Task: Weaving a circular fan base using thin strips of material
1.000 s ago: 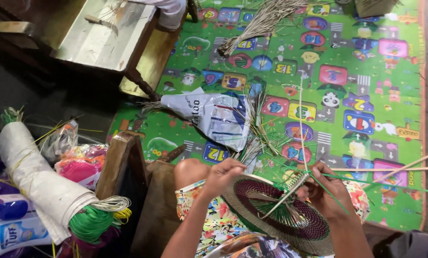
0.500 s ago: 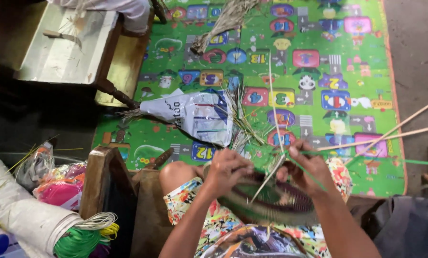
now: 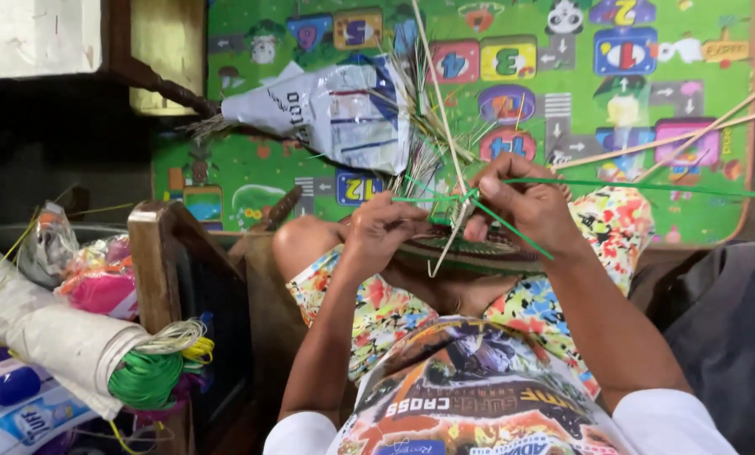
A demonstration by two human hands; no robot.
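I log a green play mat (image 3: 698,80) with multicoloured number tiles, floral red-yellow shorts (image 3: 377,307), green weaving strips (image 3: 630,187), and a green-yellow cord bundle (image 3: 154,371).

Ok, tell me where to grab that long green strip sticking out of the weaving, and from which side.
Probably grip the green strip on its free run just right of the right hand, coming from above. It stretches nearly level and unobstructed toward the mat's right edge there, while its inner end is crowded by fingers, the left hand and the woven disc.
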